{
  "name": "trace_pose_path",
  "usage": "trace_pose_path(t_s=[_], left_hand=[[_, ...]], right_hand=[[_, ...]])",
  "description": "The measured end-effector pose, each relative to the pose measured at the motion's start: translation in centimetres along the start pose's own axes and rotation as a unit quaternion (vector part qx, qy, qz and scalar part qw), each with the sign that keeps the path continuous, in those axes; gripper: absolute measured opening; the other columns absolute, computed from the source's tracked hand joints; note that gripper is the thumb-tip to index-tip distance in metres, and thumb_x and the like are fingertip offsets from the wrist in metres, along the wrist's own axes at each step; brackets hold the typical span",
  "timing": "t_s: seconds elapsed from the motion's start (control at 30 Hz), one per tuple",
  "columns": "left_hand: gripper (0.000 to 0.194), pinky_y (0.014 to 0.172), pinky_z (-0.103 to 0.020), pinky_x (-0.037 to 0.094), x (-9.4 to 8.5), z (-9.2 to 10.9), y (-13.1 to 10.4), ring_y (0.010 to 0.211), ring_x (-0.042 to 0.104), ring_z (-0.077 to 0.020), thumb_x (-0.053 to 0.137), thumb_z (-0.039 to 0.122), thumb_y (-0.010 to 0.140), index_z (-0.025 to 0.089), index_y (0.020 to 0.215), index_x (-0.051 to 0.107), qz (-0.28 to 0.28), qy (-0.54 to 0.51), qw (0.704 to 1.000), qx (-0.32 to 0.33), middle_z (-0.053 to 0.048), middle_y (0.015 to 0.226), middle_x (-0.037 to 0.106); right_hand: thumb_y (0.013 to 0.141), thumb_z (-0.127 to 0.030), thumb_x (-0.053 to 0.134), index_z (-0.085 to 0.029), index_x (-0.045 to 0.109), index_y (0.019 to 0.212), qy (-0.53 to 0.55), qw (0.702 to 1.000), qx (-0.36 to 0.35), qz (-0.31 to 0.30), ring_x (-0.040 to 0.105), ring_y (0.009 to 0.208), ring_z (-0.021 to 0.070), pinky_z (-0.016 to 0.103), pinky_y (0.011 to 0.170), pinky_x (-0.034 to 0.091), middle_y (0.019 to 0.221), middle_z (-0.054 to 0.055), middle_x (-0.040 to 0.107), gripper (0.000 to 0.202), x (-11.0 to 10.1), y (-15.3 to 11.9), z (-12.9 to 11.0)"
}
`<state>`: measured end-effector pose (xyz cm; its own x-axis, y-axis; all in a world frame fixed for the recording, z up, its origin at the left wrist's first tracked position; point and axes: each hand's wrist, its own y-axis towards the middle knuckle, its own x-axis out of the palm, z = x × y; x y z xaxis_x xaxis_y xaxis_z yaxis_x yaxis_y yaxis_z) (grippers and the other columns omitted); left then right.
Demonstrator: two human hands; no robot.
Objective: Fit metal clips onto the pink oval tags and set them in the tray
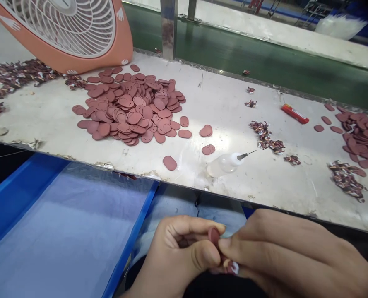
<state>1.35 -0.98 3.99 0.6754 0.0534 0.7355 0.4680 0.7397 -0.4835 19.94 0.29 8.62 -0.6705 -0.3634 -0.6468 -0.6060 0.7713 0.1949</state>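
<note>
Between thumb and index finger, my left hand (184, 252) pinches a reddish-brown oval disc (214, 235) in front of the table's edge. My right hand (283, 252) is closed against it from the right, its fingertips touching the disc. Just below the fingertips shows a small brown and white figure piece (231, 266), partly hidden by my right hand; which fingers hold it is unclear. On the table above my hands lies a clear bottle (224, 164) with a needle tip pointing right. A big pile of similar oval discs (134, 111) spreads to its left.
An orange fan (75, 33) stands at the back left of the white table (199, 99), beside small figure pieces (19, 76). Further right are a red packet (294, 114), more figure pieces (347, 180) and another disc pile (365, 136). A blue-edged bin (68, 231) is below left.
</note>
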Motion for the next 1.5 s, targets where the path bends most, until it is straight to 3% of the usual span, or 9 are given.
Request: trace_pose_path(t_s=[0.13, 0.3, 0.47, 0.57, 0.67, 1.0, 1.2, 1.33, 1.5], left_hand=[[0.028, 0.054, -0.017, 0.048, -0.9, -0.3, 0.6, 0.054, 0.061, -0.0084, 0.087, 0.044, 0.066, 0.019, 0.077, 0.081, -0.008, 0.020, 1.000, -0.005, -0.001, 0.061, 0.070], [0.034, 0.052, -0.015, 0.049, -1.5, -0.4, 0.9, 0.051, 0.059, -0.0070, 0.084, 0.050, 0.068, 0.017, 0.075, 0.080, -0.011, 0.029, 0.999, -0.020, 0.001, 0.057, 0.065], [0.030, 0.054, -0.014, 0.050, -1.6, -0.2, 0.7, 0.055, 0.062, -0.0067, 0.082, 0.047, 0.073, 0.018, 0.084, 0.082, -0.046, 0.024, 0.999, -0.006, -0.001, 0.066, 0.072], [0.024, 0.056, -0.014, 0.050, -1.7, 0.1, 0.3, 0.057, 0.065, -0.0073, 0.084, 0.039, 0.073, 0.024, 0.091, 0.082, -0.065, 0.005, 0.998, 0.007, 0.000, 0.067, 0.075], [0.023, 0.056, -0.015, 0.052, -2.0, 0.2, 0.2, 0.057, 0.067, -0.0083, 0.083, 0.038, 0.074, 0.029, 0.094, 0.082, -0.101, -0.003, 0.995, 0.015, 0.001, 0.068, 0.077], [0.048, 0.050, -0.016, 0.051, -2.5, -0.2, 0.7, 0.053, 0.060, -0.0083, 0.073, 0.059, 0.076, 0.015, 0.093, 0.081, -0.064, 0.072, 0.995, -0.015, -0.007, 0.074, 0.071], [0.059, 0.049, -0.017, 0.053, -2.8, 0.0, 0.6, 0.061, 0.063, -0.0122, 0.066, 0.069, 0.076, 0.014, 0.095, 0.079, -0.064, 0.078, 0.995, 0.007, -0.009, 0.081, 0.072], [0.052, 0.053, -0.020, 0.057, -4.1, -0.2, -0.2, 0.070, 0.069, -0.0160, 0.069, 0.062, 0.079, 0.020, 0.108, 0.076, 0.039, 0.063, 0.993, 0.091, -0.009, 0.089, 0.076], [0.021, 0.054, -0.020, 0.056, -5.6, -1.1, -1.7, 0.056, 0.064, -0.0111, 0.084, 0.039, 0.073, 0.022, 0.079, 0.073, 0.219, 0.062, 0.948, 0.221, 0.001, 0.068, 0.071]], right_hand=[[0.096, -0.014, 0.061, -0.020, 0.068, 0.104, 0.005, 0.999, 0.009, -0.047, 0.065, 0.075, 0.0092, 0.014, 0.071, 0.053, 0.089, 0.001, 0.071, 0.012, -0.7, 1.0, 0.3], [0.100, -0.014, 0.055, -0.023, 0.062, 0.117, 0.034, 0.994, 0.030, -0.102, 0.063, 0.083, 0.0096, 0.018, 0.075, 0.050, 0.095, -0.002, 0.069, 0.021, -1.3, 1.5, 0.2], [0.098, -0.022, 0.061, -0.022, 0.061, 0.123, 0.010, 0.997, 0.010, -0.071, 0.065, 0.085, 0.0112, 0.018, 0.077, 0.053, 0.098, 0.001, 0.069, 0.025, -1.3, 0.8, 0.2], [0.092, -0.033, 0.070, -0.021, 0.059, 0.131, -0.027, 0.999, -0.012, 0.018, 0.066, 0.084, 0.0149, 0.020, 0.074, 0.056, 0.099, 0.004, 0.068, 0.042, -1.2, -0.2, 0.1], [0.095, -0.030, 0.066, -0.021, 0.064, 0.125, -0.027, 0.997, -0.010, 0.071, 0.066, 0.076, 0.0143, 0.020, 0.068, 0.057, 0.089, 0.004, 0.068, 0.032, -0.8, -1.0, 0.1], [0.095, -0.017, 0.065, -0.015, 0.069, 0.101, 0.032, 0.996, -0.006, 0.084, 0.066, 0.063, 0.0074, 0.014, 0.059, 0.055, 0.073, 0.000, 0.071, 0.007, 1.0, 1.5, 0.3], [0.089, -0.007, 0.064, -0.015, 0.069, 0.095, 0.036, 0.995, -0.004, 0.096, 0.063, 0.060, 0.0069, 0.014, 0.056, 0.053, 0.068, -0.001, 0.067, 0.012, 2.2, 1.5, 0.6], [0.089, -0.007, 0.062, -0.014, 0.068, 0.099, -0.031, 0.985, -0.023, 0.170, 0.060, 0.060, 0.0077, 0.017, 0.056, 0.054, 0.070, 0.000, 0.066, 0.014, 3.7, 1.7, 0.9], [0.088, -0.002, 0.067, -0.008, 0.068, 0.103, -0.113, 0.963, -0.108, 0.222, 0.062, 0.065, 0.0116, 0.024, 0.058, 0.053, 0.077, 0.006, 0.072, 0.016, 7.1, 2.8, 1.4]])
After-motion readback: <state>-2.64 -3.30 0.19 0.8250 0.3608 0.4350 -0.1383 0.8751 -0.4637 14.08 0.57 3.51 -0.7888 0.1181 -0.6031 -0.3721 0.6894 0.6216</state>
